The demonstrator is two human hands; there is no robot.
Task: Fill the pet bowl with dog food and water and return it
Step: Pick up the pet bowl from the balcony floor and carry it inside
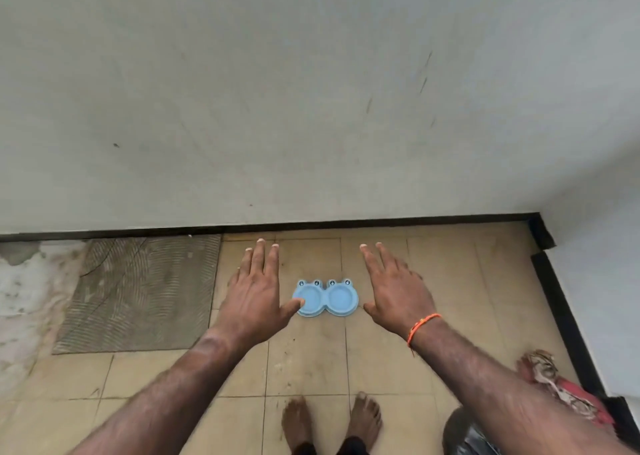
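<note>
Below, blue pet bowl on tiled floor near wall.

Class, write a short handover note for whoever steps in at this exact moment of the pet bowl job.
Left hand: open, fingers straight, holding nothing.
Right hand: open, holding nothing.
Blue double pet bowl: on the tiled floor near the wall, between the hands; both wells look empty.
Done: nothing visible yet.
Left: pick up the bowl, fill with dog food and water, return it.

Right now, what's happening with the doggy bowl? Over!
Left hand and right hand open, holding nothing. Blue double pet bowl on the floor, both cups look empty. Nothing blocking it.
</note>
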